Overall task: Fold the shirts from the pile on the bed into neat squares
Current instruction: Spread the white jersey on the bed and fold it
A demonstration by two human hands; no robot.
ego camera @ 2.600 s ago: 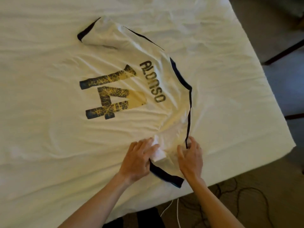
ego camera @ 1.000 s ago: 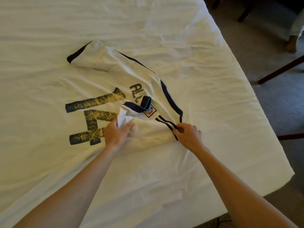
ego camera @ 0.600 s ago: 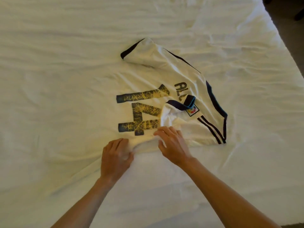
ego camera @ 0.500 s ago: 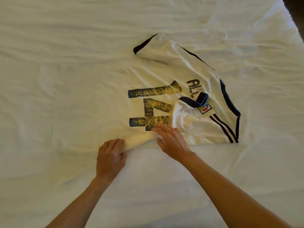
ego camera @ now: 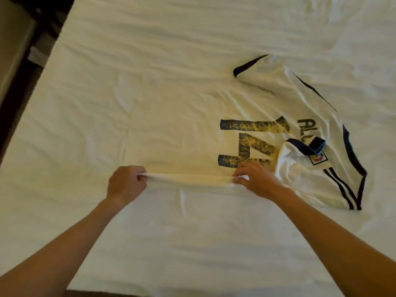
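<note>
Both hands pinch the near long edge of the shirt (ego camera: pixel 182 144), which lies back-up on the bed (ego camera: pixel 150 50), right of centre. The left hand (ego camera: pixel 125 184) has fingers curled with thumb and fingertips nipping the hem-end corner of that edge; the right hand (ego camera: pixel 256 181) nips the same edge just near the big number print (ego camera: pixel 246 143), fingers bent over the cloth. The edge is drawn into a taut raised ridge between the two hands. To do this side fold well, probably lift both pinches together, keep the edge tight and straight, carry it far across toward the shirt's midline and lay it parallel to the far side, so the body ends as an even strip; uneven tension would likely skew the crease. The near sleeve (ego camera: pixel 300 166) is already folded over the back at right, covering part of the name lettering. The far sleeve (ego camera: pixel 263 69) is still out flat, dark cuff showing. The shirt is white with dark trim, stripes along the shoulder, a cracked dark-and-yellow number and a small badge on the folded sleeve. The cloth is thin and wrinkled, hard to tell from the white sheet at its hem end on the left.
</note>
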